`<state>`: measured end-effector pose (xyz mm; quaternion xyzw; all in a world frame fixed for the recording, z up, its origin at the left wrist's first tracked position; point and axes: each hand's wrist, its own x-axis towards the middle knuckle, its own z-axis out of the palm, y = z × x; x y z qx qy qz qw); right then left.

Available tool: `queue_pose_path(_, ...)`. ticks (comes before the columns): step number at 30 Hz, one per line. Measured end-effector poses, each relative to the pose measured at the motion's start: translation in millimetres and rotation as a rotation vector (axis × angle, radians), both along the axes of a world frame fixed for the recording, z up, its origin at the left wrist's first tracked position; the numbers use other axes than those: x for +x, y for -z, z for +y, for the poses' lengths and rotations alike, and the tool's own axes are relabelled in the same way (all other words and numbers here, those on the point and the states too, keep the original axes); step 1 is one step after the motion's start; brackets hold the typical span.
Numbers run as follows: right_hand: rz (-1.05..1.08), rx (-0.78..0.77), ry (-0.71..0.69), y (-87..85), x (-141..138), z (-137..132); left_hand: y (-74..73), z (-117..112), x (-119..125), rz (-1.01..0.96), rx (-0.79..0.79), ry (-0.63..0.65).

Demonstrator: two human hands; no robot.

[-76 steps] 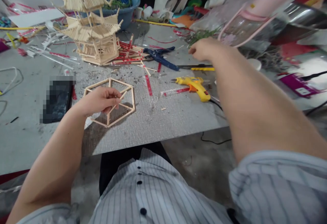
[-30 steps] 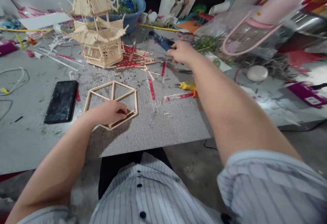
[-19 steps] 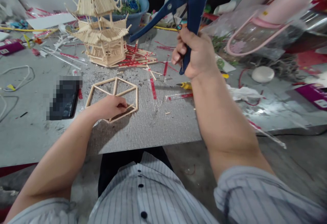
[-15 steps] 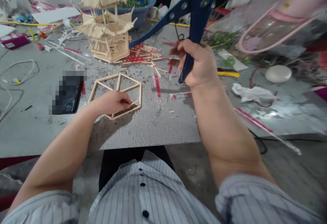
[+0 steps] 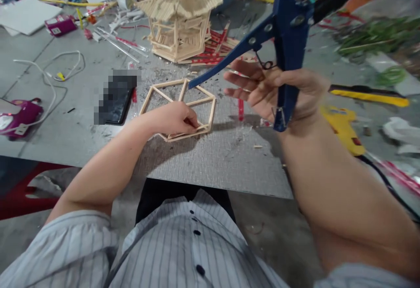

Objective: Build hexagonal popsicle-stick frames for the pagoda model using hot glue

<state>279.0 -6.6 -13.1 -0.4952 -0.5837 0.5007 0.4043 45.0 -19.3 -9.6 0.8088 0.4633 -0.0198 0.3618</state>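
left hand (image 5: 177,118) pinches a stick (image 5: 203,127) at the frame (image 5: 201,101), near the table's (image 5: 226,159) front edge; right of it, right hand (image 5: 266,89) grasps upright cutter (image 5: 290,54).

A grey tabletop (image 5: 229,161) carries a hexagonal stick frame (image 5: 200,101), with a smartphone (image 5: 123,104) left of it and a yellow hot-glue gun (image 5: 344,130) to the right. Behind the frame stands a stick-built pagoda model (image 5: 180,11) beside a heap of red-marked sticks (image 5: 218,45); a utility knife (image 5: 370,95) lies behind the glue gun.
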Motion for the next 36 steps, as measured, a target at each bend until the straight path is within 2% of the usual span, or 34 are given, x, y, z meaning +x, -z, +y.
queue_pose_path(5,-0.020,0.072,-0.096,0.8,-0.9,-0.3,0.9,-0.3,2.9,0.053,-0.003,0.035)
queue_pose_path(9,-0.053,0.097,-0.091,3.3,-1.0,0.8,-1.2,-2.2,6.0,0.056,0.013,0.019)
queue_pose_path(21,0.074,-0.012,-0.010,-0.7,-2.9,0.8,-0.2,-1.0,6.3,0.108,0.043,0.051)
queue_pose_path(25,0.210,0.016,-0.044,3.4,-0.5,2.3,0.3,-1.2,6.7,0.102,0.049,0.059)
queue_pose_path(30,0.272,0.041,-0.113,7.8,2.5,4.9,1.3,-0.9,6.6,0.115,0.052,0.032)
queue_pose_path(33,0.184,0.022,-0.104,6.0,1.7,5.0,2.0,-1.3,6.6,0.100,0.065,0.005)
queue_pose_path(36,0.044,0.008,-0.060,2.4,-0.8,3.6,3.2,-1.4,6.8,0.091,0.083,0.030)
